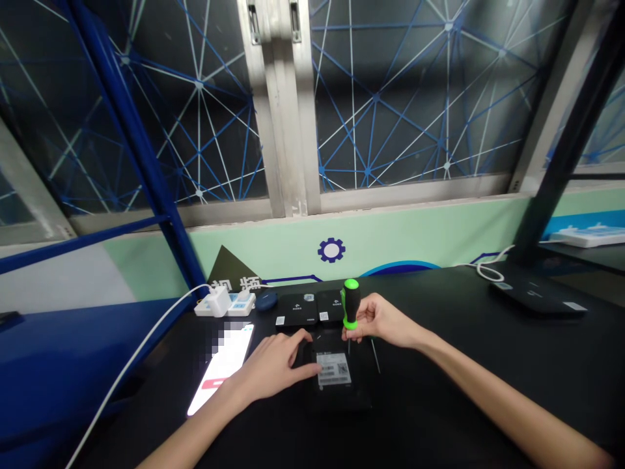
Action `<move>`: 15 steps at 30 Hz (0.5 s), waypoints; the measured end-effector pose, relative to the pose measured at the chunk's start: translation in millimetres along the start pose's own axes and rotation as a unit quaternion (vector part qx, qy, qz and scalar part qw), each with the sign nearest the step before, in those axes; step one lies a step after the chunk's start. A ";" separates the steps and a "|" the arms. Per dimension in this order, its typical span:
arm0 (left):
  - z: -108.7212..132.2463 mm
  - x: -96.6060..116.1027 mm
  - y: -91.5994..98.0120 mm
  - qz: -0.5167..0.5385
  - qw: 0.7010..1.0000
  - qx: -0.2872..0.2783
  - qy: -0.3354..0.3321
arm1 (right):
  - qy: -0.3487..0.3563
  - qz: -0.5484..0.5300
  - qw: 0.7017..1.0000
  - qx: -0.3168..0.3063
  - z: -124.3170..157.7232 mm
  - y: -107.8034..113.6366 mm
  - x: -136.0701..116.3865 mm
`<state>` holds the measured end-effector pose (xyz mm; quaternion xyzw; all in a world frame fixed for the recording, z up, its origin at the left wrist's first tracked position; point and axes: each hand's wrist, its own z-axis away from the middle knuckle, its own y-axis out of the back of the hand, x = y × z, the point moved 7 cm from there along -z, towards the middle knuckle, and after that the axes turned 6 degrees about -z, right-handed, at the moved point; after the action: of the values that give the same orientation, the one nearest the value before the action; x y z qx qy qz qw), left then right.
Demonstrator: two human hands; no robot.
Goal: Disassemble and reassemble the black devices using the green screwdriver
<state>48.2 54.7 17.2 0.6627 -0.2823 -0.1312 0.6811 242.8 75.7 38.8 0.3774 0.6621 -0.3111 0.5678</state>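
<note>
Taking the labelled black device (pixel 359 391) as the dial's centre, with twelve toward the wall, I see it lying flat on the black table (pixel 439 378). The left hand (pixel 273 366) comes in from nine, thumb and forefinger spread apart, the thumb resting at the edge of the white label (pixel 334 370). The right hand (pixel 378 320), over toward one, pinches the screwdriver (pixel 351 305) low, near its green collar; the shaft stands almost upright, its tip toward the device's twelve-to-one side. Whether that tip sits in a screw, I can't tell from here.

To my mind, good work here calls for a shaft square to the casing, light downward pressure and turning from the fingertips, with the spread left hand bracing against twist. A thin metal rod (pixel 375 356) lies near two o'clock, best left clear of the wrist. Two black boxes (pixel 296 310) sit beyond, around eleven and twelve.
</note>
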 end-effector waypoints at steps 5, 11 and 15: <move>-0.6 0.1 0.1 0.001 1.000 -0.004 -0.001 | 0.001 -0.008 1.000 -0.010 1.0 -0.5 1.1; -0.6 -0.3 -1.0 -0.006 1.000 -0.004 0.000 | -0.011 0.012 0.999 -0.034 3.4 -2.1 -1.9; -0.6 0.1 -0.6 -0.005 1.000 -0.004 -0.002 | -0.010 0.004 1.000 -0.026 2.9 -2.7 3.0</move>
<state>48.7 55.2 16.7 0.6611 -0.2796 -0.1374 0.6826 241.8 72.2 35.3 0.3619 0.6629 -0.2948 0.5854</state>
